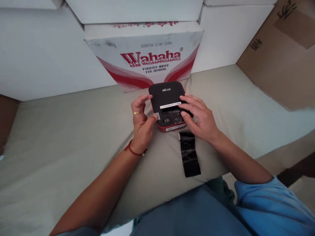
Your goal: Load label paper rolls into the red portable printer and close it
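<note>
A black device with red sides (167, 98), which looks like a small portable printer, lies on the cloth-covered surface. My left hand (142, 119) grips its left side, index fingertip at the upper edge and thumb on a grey tab (157, 116) near the lower left corner. Across the right edge lie the fingers of my right hand (200, 116), with the thumb by the lower part of the face. A white strip with small print (170, 105) runs across the device above a dark recess with shiny black film (175, 116). Just below the device rests a partly unrolled black film roll (190, 155).
A Wahaha water carton (157, 62) stands right behind the device, between white boxes (41, 49). A brown cardboard box (283, 65) is at the right. The wrinkled beige cloth (73, 131) reaches to the near edge, by my body.
</note>
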`<move>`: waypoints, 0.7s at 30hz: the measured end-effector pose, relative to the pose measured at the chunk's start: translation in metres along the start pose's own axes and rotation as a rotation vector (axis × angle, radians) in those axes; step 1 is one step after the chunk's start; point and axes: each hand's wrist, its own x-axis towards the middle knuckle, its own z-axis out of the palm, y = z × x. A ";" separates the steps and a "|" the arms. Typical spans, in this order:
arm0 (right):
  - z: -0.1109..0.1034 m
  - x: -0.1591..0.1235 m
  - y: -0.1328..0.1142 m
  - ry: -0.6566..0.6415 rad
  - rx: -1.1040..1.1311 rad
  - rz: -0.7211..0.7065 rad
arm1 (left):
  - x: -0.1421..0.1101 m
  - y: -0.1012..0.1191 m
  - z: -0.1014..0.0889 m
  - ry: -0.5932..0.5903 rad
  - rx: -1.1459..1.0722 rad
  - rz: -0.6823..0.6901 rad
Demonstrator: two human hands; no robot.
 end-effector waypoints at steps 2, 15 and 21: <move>-0.004 -0.007 -0.008 0.032 -0.023 -0.062 | 0.001 -0.011 -0.003 -0.017 0.010 -0.090; -0.009 -0.041 -0.002 0.085 -0.153 -0.352 | -0.002 -0.026 0.011 -0.067 -0.514 -0.298; -0.030 0.011 -0.014 -0.112 -0.003 -0.111 | -0.005 -0.044 0.016 -0.059 -0.509 -0.219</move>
